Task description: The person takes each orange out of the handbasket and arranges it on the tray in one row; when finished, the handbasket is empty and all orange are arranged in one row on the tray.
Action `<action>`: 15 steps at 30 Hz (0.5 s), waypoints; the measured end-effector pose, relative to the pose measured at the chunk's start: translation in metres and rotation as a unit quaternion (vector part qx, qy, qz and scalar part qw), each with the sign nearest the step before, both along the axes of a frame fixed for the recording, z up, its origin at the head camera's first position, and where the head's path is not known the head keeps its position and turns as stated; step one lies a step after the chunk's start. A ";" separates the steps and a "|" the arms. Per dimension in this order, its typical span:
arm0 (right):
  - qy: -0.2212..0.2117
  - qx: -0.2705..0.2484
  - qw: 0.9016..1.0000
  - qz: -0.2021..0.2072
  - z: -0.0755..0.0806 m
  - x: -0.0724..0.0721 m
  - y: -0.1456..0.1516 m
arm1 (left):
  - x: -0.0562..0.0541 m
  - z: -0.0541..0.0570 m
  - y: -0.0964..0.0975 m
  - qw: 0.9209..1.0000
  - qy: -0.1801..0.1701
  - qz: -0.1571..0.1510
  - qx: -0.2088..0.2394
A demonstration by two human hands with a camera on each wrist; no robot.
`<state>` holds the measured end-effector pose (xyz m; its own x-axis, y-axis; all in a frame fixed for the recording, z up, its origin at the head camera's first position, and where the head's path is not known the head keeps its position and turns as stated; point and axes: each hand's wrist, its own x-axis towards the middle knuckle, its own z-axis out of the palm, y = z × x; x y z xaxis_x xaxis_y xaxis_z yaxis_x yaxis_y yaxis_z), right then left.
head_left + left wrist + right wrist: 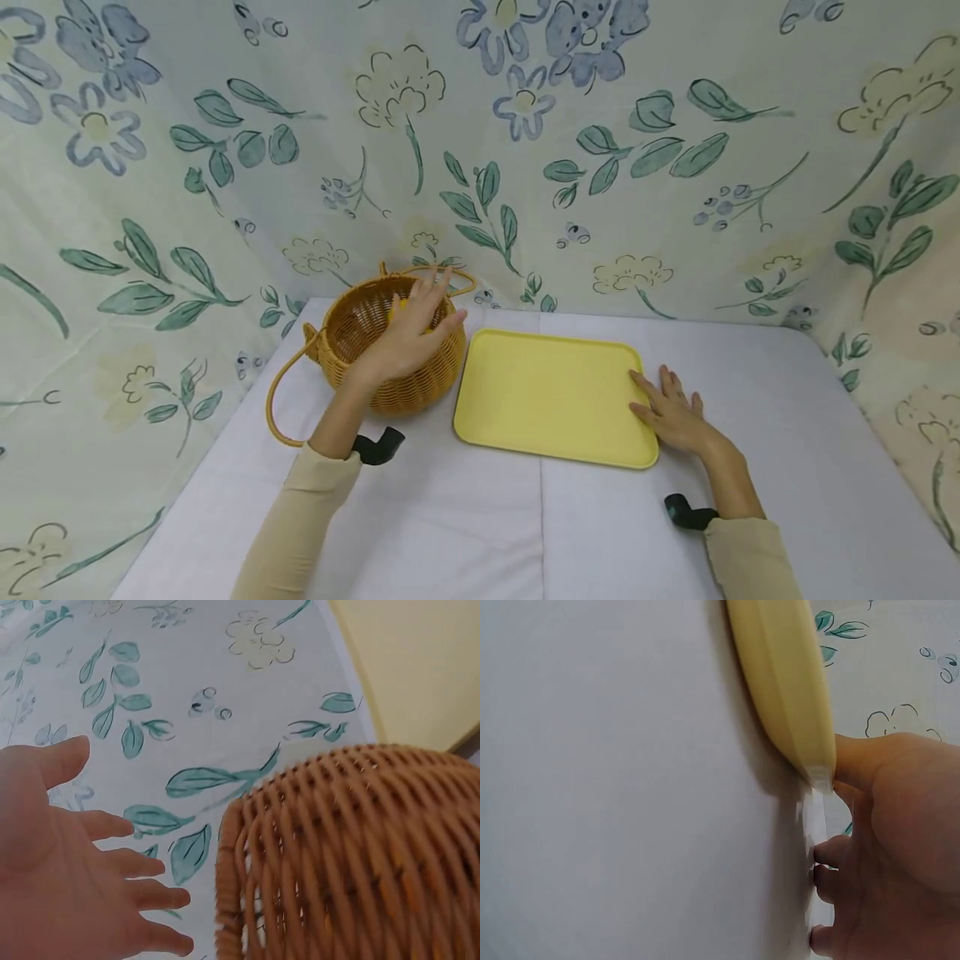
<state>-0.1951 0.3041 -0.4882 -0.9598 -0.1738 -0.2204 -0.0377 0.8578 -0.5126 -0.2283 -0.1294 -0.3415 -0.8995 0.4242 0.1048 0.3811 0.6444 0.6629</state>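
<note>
Left hand (79,874) spread beside wicker basket (360,851), floral cloth (169,667) behind, perhaps a yellow tray (416,660) beyond

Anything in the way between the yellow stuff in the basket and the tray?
Only the tray-facing wall of the basket, with the left hand over it; no other object shows between the yellow stuff and the tray.

My place: a little cloth corner; I can't tell if it is in a home or a studio.
Flowery cloth (517,200): hangs across the top and down both sides of the frame.
White table cloth (465,525): lies before me, bottom middle.
</note>
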 end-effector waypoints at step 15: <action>0.003 -0.007 1.000 0.001 0.000 0.000 0.000 | -0.041 0.034 -0.084 0.990 -0.093 0.026 0.103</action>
<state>-0.1954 0.3044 -0.4879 -0.9604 -0.1796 -0.2128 -0.0429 0.8505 -0.5243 -0.2689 -0.2131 -0.3071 -0.9313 0.3641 0.0137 0.2094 0.5041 0.8379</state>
